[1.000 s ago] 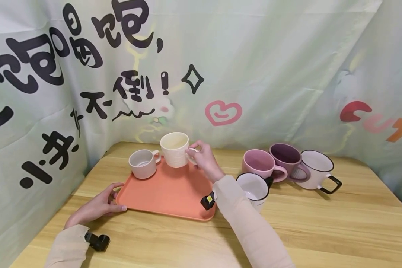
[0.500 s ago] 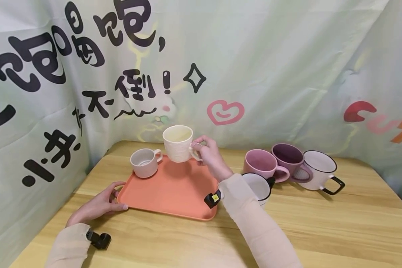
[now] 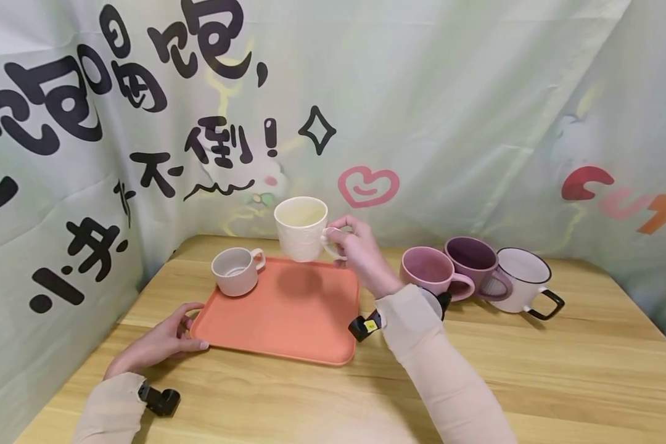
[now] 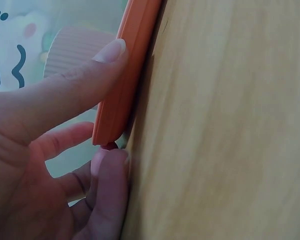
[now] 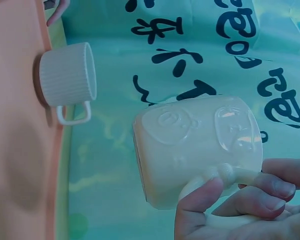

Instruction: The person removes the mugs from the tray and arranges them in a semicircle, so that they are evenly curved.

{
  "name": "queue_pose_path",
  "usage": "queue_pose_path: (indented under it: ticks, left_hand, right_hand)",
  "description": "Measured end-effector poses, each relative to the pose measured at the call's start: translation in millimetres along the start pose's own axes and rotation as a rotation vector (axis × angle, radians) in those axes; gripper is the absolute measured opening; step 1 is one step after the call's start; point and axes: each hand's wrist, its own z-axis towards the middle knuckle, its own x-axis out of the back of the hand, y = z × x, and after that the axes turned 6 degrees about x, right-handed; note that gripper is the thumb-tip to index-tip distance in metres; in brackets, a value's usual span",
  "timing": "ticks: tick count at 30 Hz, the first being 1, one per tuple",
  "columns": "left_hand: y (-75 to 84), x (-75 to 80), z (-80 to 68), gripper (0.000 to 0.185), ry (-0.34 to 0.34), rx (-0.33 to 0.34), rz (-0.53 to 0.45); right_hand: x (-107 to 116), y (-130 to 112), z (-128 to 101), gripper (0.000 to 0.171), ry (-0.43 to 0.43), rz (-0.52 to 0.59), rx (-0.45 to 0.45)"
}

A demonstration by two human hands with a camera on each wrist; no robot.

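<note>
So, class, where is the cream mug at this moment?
In the head view the cream mug is held by its handle in the right hand, lifted above the orange tray, right of the small ribbed cup.

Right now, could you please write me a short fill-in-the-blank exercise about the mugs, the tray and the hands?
The right hand holds the cream mug by its ____.
The left hand grips the near-left corner of the ____ tray.
The small ribbed cup stands ____ the tray.

Missing words: handle; orange; on
</note>
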Motion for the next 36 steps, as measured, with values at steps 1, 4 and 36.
queue_pose_path:
  ticks: [1,4,36]
  left_hand:
    - [0.1,-0.1,-0.1,0.087,0.001,0.004,-0.002]
    - [0.3,-0.2,-0.1,0.087,-0.002,0.013,-0.024]
    - [0.0,0.1,0.0,0.088,-0.018,0.018,-0.026]
  right_hand:
    - [1,-1,-1,0.008,0.000,0.003,0.003]
    - [5,-5,-3,0.008,0.004,0.000,0.015]
    - [61,-18,-34,0.005,0.003,0.023,0.073]
